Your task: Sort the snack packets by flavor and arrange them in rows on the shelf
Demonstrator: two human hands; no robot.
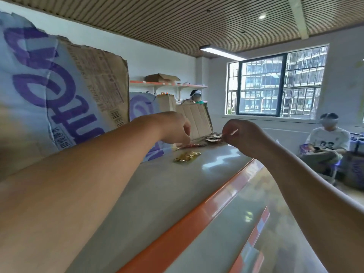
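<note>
large purple lettering (59, 89) is seen turned sideways on a torn cardboard box (82, 54), its letters not clearly made out; small print (96, 75) and a barcode (116, 117) beside it are blurred. dark numerals (326, 144), possibly "03", are carried on a seated person's white t-shirt (317, 137). nothing can be read on the gold snack packet (187, 156).

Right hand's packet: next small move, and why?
Probably set it down on the shelf, starting or joining a row of its own flavor. The right hand pinches a small packet by the loose pile; a gold packet lies alone nearer, and the left hand is at a red packet. Its flavor is unreadable edge-on.
</note>
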